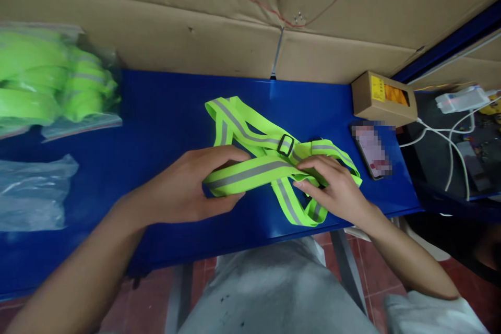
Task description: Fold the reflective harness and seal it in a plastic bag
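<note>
A neon yellow-green strap (250, 175) with a grey reflective stripe lies in loops on the blue table (164, 115). My left hand (195, 185) is curled round a folded loop of it, thumb and fingers on either edge. At the loop's right end my right hand (332, 185) pinches the strap between thumb and fingers. A black buckle (285, 145) sits on the band just above and between my hands. Other loops spread behind, and below my right hand toward the table's front edge.
Clear bags of neon straps (86, 83) lie at the back left, with an empty-looking clear bag (35, 193) nearer. On the right are a cardboard box (362, 96), a phone (370, 148) and white cables (450, 130). A cardboard-covered wall (195, 36) stands behind.
</note>
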A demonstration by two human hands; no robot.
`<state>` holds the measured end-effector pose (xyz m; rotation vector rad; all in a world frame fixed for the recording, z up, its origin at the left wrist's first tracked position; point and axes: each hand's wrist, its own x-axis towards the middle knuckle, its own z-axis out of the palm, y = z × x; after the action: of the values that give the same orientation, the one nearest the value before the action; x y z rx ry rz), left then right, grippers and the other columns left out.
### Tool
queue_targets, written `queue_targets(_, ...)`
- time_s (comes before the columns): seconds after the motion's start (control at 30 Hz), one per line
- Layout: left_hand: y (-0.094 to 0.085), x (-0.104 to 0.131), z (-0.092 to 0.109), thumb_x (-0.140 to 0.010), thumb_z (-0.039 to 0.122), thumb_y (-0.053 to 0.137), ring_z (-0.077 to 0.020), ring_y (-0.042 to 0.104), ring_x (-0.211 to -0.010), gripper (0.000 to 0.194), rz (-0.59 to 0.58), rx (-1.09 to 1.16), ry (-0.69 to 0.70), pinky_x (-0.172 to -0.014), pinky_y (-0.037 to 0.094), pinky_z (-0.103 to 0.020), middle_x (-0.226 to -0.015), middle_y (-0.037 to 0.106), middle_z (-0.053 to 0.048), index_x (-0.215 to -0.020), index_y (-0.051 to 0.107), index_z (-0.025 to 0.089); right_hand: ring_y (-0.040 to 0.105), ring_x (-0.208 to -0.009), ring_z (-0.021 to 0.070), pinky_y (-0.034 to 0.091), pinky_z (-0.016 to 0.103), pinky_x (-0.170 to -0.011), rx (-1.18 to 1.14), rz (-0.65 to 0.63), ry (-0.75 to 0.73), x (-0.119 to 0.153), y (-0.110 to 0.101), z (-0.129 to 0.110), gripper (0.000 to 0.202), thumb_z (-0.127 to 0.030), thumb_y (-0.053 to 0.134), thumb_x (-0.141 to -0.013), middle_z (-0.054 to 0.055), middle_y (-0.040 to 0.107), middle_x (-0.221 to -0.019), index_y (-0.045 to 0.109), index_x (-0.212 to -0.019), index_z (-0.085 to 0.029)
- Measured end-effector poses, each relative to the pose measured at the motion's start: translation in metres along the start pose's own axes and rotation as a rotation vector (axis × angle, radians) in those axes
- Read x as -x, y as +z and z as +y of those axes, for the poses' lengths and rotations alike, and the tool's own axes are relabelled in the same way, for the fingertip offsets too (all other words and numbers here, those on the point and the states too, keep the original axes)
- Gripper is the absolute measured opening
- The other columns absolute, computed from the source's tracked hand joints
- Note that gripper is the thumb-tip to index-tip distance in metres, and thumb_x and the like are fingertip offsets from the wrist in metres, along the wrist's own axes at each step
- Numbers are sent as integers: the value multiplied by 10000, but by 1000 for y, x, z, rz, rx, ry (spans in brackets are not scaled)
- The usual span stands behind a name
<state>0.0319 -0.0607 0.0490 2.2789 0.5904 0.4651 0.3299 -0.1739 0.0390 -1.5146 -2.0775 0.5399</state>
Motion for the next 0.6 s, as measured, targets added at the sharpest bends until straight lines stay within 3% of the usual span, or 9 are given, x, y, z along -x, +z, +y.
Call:
queue_targets(0.1, -2, 0, 0, -865, 218, 633, -121, 633, -685, 291, 37, 2, 19, -649, 471, -222, -885, 712, 24, -1155, 620, 229, 726, -1115, 245, 542, 387, -970, -67, 1, -6, -4, 2, -4, 271, -338, 681, -1003, 82, 766, -1204, 624, -1247, -235)
queue_targets(0.3, -6, 2, -7, -888, 218, 595, -127, 638, -677, 264, 99, 17, 55, -623, 467, -226, -895, 722, 6, -1151, 623, 228, 727, -988, 217, 564, 360, -883, -146, -25, 8, -9, 6, 3, 73, -291, 657, -1012, 46, 758, -1012, 664, -1068, -244)
queue_targets(0.47, -4, 2, -11, -903, 217, 571, -150, 657, -687, 256, 154, -21, 119, -641, 482, -247, -832, 721, -17, -1141, 665, 229, 711, -1172, 233, 558, 375, -996, -154, -115, 25, -9, 8, 9, 319, -332, 673, -1003, 80, 738, -1283, 617, -1303, -239)
queue_targets(0.53, -3, 2, -12, -916, 222, 559, -166, 669, -707, 267, 136, -52, 99, -658, 488, -264, -837, 737, -28, -1154, 681, 229, 725, -1141, 230, 558, 374, -978, -140, -161, -2, -10, 9, 8, 261, -319, 623, -1033, 72, 760, -1245, 644, -1280, -238)
queue_targets(0.6, -3, 3, -13, -935, 251, 554, -174, 673, -715, 306, 118, -80, 79, -659, 485, -273, -848, 746, -36, -1216, 671, 222, 746, -1033, 228, 561, 363, -902, -100, -125, -11, -10, 11, 6, 170, -294, 574, -1051, 62, 789, -1119, 686, -1166, -235)
